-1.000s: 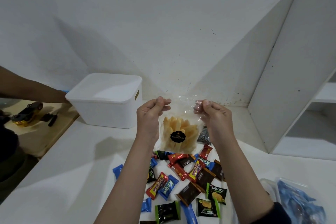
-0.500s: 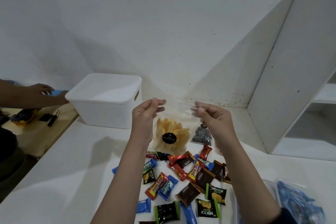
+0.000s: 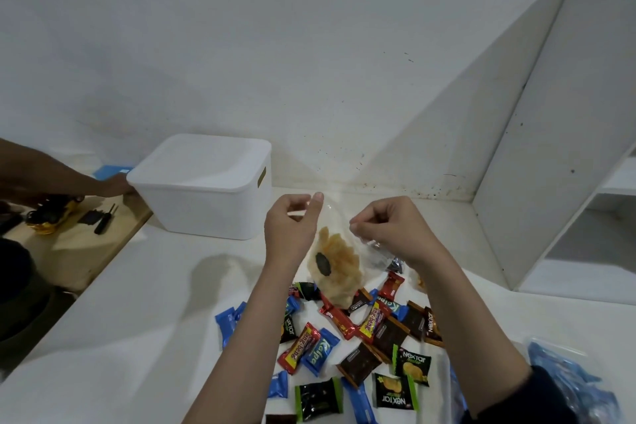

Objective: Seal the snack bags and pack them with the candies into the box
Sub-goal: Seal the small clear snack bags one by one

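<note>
Now | snack bag (image 3: 339,260) hangs between hands | left grip (image 3: 292,227), right grip (image 3: 389,227) pinch its top

box (image 3: 206,189) white | snack bag (image 3: 335,262) clear, orange chips, black label | candies (image 3: 361,337) red, blue, brown, green-black

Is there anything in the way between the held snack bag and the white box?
Yes, the lid still covers the white box. The table between the snack bag and box shows nothing else.

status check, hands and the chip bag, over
Left hand and right hand pinch chip bag top, held above candies. White box lidded.
</note>
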